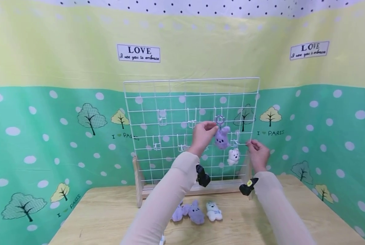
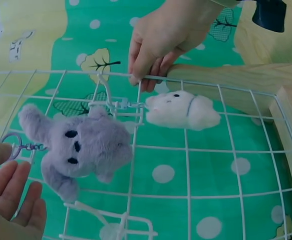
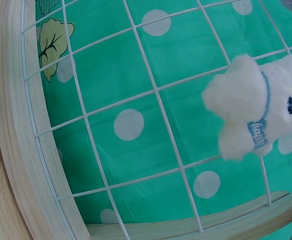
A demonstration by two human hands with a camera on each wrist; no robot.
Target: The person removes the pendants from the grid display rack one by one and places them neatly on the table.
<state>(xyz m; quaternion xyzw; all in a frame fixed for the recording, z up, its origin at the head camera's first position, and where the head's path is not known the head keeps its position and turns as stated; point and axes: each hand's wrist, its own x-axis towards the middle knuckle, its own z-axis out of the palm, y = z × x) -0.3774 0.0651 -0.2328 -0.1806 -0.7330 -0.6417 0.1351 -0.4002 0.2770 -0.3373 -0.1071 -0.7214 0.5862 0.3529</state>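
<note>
My left hand (image 1: 203,136) pinches the keyring (image 1: 220,119) of a purple plush rabbit keychain (image 1: 221,140), up by an upper-right hook of a white wire grid rack (image 1: 191,80). In the left wrist view, thumb and fingertips hold the ring and the rabbit (image 2: 85,145) dangles from its clasp. My right hand (image 1: 259,154) grips the rack's right edge wire between thumb and fingers. Close to it, a white plush dog keychain (image 1: 233,157) hangs from a lower hook. In the right wrist view this dog (image 3: 261,107) wears a blue lettered scarf.
More wire hooks (image 1: 162,120) stick out from the grid in two rows. Wooden feet (image 1: 138,182) hold the rack up on the wooden table (image 1: 103,217). In front lie purple plush keychains (image 1: 196,212) and a white plush dog (image 1: 214,211). A patterned cloth (image 1: 63,143) hangs behind.
</note>
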